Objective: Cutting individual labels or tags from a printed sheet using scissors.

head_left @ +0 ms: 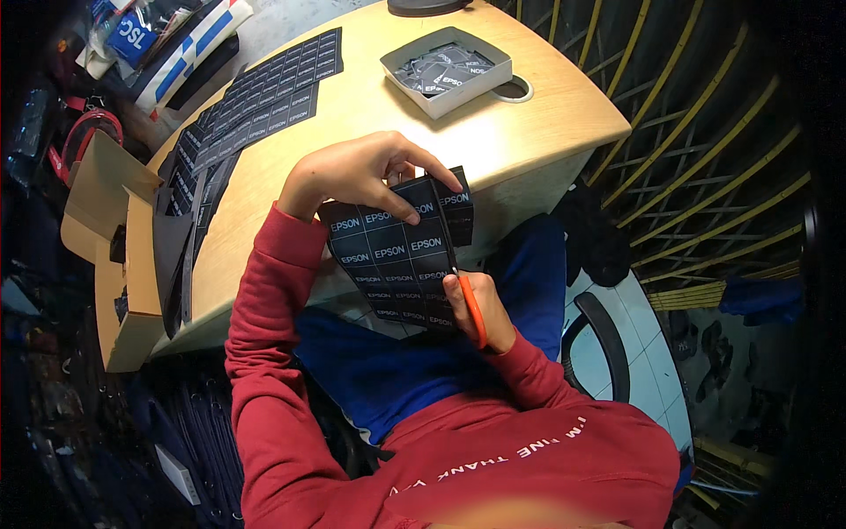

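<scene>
My left hand (357, 176) grips the top edge of a black label sheet (379, 256), printed with rows of white-lettered rectangles, in front of the table edge. Its thumb lies on the face of the sheet, and the index finger reaches over to the right-hand column. In my right hand (490, 309) are scissors with orange handles (473, 310), pointing up the sheet. The blades run along a line between the sheet and a narrow strip (456, 212) at its right side. Whether the strip is fully separate, I cannot tell.
On the wooden table (370, 79) lie more black label sheets (286, 79). A shallow white box (471, 95) holds loose cut labels (441, 69), beside a ring (522, 90). An open cardboard box (141, 264) stands left. Yellow-barred lattice (696, 159) and a black chair armrest (608, 344) are right.
</scene>
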{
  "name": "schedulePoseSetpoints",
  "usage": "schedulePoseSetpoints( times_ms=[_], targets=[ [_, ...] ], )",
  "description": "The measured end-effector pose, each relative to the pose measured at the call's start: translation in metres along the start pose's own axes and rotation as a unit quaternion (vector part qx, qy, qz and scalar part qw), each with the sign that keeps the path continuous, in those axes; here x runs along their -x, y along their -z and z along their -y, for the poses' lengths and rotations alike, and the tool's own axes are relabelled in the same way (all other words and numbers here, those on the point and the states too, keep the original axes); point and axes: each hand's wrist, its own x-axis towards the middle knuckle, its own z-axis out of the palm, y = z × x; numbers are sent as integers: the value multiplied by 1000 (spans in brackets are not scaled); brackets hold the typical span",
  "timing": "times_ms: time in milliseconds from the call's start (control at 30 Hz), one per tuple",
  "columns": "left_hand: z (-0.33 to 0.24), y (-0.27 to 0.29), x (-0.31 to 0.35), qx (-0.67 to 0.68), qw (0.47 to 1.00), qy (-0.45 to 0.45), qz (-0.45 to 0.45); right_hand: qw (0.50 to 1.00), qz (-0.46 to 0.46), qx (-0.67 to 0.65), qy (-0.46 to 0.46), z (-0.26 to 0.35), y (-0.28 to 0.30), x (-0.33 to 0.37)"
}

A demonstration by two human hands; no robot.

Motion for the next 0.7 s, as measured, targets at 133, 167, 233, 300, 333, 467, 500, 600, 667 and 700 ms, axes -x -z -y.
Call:
schedulePoseSetpoints(
  times_ms=[133, 167, 233, 300, 333, 467, 500, 600, 667, 700],
  targets=[
    [2, -1, 1, 17, 1000, -4, -2, 1000, 7, 14, -11, 12, 5, 0],
    [1, 0, 1, 16, 1000, -5, -2, 999, 20, 11, -24, 12, 7, 1],
    [0, 2, 1, 31, 999, 24, 10, 999, 32, 8, -36, 12, 8, 2],
    [-1, 3, 2, 35, 999, 31, 14, 999, 31, 1, -39, 12, 8, 3],
    [-1, 4, 2, 41, 998, 38, 19, 999, 31, 1, -38, 12, 7, 4],
    [10, 2, 5, 48, 999, 8, 10, 997, 53, -19, -59, 22, 9, 3],
    [11, 1, 5, 52, 999, 8, 11, 994, 64, -33, -81, 27, 11, 2],
    [6, 6, 5, 52, 998, 20, 11, 998, 62, -12, -24, 11, 11, 5],
    [6, 11, 9, 47, 998, 37, 7, 996, 76, -30, -37, 15, 19, 10],
    [10, 17, 12, 42, 999, 34, -7, 993, 91, -48, -50, 19, 22, 12]
  ],
)
